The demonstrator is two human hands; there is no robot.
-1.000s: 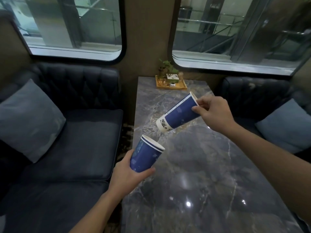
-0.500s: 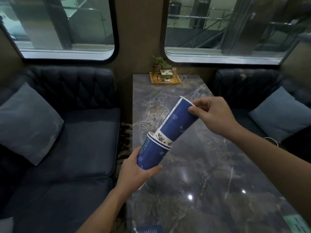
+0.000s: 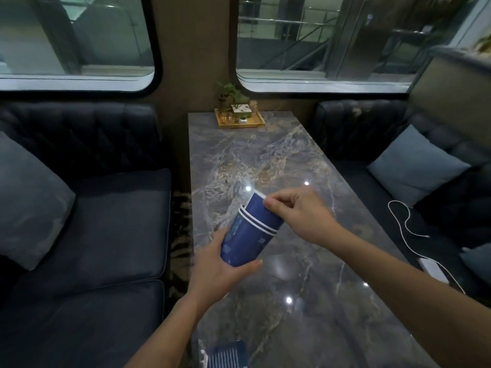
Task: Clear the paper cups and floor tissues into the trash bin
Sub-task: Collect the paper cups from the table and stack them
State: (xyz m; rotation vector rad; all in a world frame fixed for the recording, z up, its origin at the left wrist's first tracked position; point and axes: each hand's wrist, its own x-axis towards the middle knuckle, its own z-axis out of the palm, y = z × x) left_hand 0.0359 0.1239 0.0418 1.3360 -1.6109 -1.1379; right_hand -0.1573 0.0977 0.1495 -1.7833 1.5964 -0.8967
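Observation:
Blue paper cups with white rims are nested into one stack (image 3: 248, 235), tilted and held above the left side of the marble table (image 3: 265, 160). My left hand (image 3: 218, 266) wraps around the bottom cup from below. My right hand (image 3: 295, 213) pinches the rim of the top cup, which sits mostly inside the stack. No floor tissues show in this view. A blue slatted object (image 3: 228, 355) peeks in at the bottom edge beside the table; I cannot tell what it is.
A wooden tray (image 3: 240, 119) with a small plant and glassware stands at the table's far end. Dark sofas with grey cushions (image 3: 29, 203) flank the table. A white cable (image 3: 403, 221) and charger lie on the right seat.
The right hand's cup has slid down deep into the cup held by my left hand. The view has pulled back and both hands have dropped lower over the table.

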